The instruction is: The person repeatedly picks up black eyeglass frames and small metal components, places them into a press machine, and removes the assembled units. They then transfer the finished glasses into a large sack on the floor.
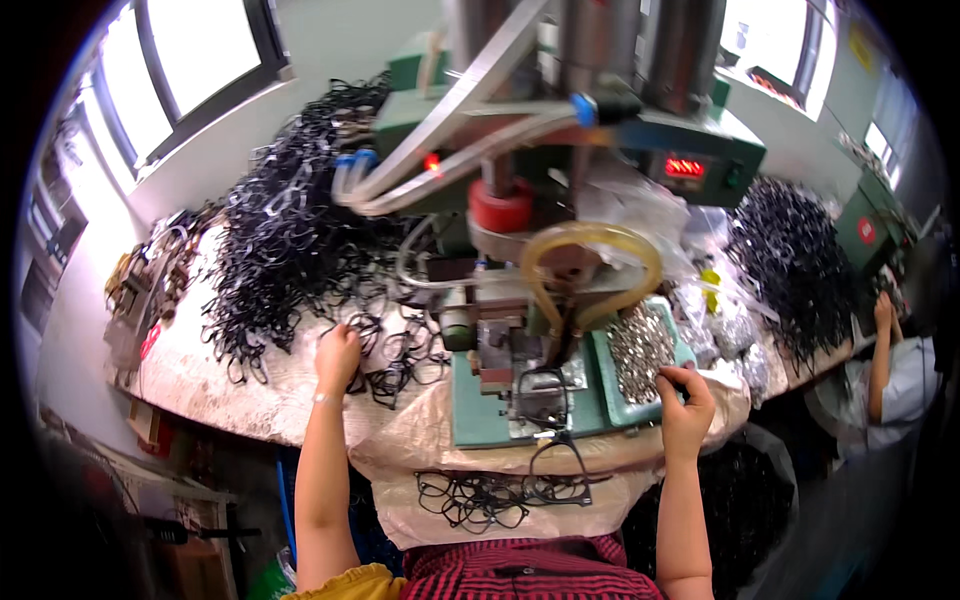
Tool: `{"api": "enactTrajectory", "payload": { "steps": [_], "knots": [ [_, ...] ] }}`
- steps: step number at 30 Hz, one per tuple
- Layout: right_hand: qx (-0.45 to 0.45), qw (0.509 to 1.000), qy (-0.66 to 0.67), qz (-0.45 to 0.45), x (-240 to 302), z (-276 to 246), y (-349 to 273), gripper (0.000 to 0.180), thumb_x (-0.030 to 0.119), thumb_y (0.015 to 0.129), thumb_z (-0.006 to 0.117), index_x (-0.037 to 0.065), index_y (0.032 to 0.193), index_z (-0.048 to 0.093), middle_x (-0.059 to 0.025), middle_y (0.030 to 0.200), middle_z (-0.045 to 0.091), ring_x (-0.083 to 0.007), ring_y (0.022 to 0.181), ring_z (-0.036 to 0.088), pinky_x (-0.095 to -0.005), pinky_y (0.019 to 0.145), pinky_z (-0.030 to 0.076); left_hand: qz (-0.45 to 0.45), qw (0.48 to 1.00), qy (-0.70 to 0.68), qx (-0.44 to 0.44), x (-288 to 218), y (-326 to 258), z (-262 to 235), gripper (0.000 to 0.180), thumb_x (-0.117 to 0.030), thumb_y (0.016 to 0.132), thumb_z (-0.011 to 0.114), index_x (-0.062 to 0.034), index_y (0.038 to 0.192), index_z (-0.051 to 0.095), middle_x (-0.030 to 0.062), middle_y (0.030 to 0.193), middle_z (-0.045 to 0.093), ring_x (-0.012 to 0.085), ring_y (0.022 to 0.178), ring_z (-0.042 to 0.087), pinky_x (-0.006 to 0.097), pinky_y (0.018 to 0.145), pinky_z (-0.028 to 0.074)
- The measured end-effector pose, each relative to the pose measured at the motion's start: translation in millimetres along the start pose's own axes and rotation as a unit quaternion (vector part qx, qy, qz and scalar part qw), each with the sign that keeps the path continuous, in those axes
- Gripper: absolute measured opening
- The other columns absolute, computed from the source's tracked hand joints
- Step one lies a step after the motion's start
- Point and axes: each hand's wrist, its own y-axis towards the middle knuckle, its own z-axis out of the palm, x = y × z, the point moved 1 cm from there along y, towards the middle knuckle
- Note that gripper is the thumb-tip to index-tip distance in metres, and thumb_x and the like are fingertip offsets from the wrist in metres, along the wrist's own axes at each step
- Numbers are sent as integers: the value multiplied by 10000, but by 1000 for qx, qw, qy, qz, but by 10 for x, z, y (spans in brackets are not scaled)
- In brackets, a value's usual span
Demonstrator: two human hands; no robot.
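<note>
I see my left hand (337, 352) resting on black eyeglass frames (290, 230) left of the green press machine (560, 200); my right hand (686, 400) touches its tray of small metal parts (642, 347).

A long counter (200, 385) covered in worn, stained beige sheeting ran across the room from nine o'clock to three o'clock. At eleven o'clock a large window with a dark frame (185, 70) let in strong white daylight, and a pale grey-green wall (340, 35) stood beside it at twelve o'clock. A second bright window (770, 45) showed at one o'clock, with a light wall carrying small framed panels (885, 135) at two o'clock. Below the counter at seven o'clock the space lay in deep shadow, where a dark floor (120, 540) could barely be made out. Daylight alone seemed to brighten the room.
</note>
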Motion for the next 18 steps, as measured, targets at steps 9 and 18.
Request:
{"api": "enactTrajectory", "payload": {
  "steps": [9,18],
  "knots": [
    [112,984,136,-3,828,118,43,243,-13,772,720,-22,1012,682,-94,920,698,-157,864,665,-277,792,509,170,840,-513,-51,-694,-489,-430,192,-162,1014,546,-16,1061,661,0,907,647,37,721,565,181,612,474],
    [84,958,269,58,1021,786,36,432,18,789,710,-11,1190,552,-78,961,668,-136,886,643,-260,833,485,69,782,-618,-53,-723,-1127,1,187,-136,1018,530,9,1076,632,65,929,668,120,774,633,261,685,530]
  ]
}}
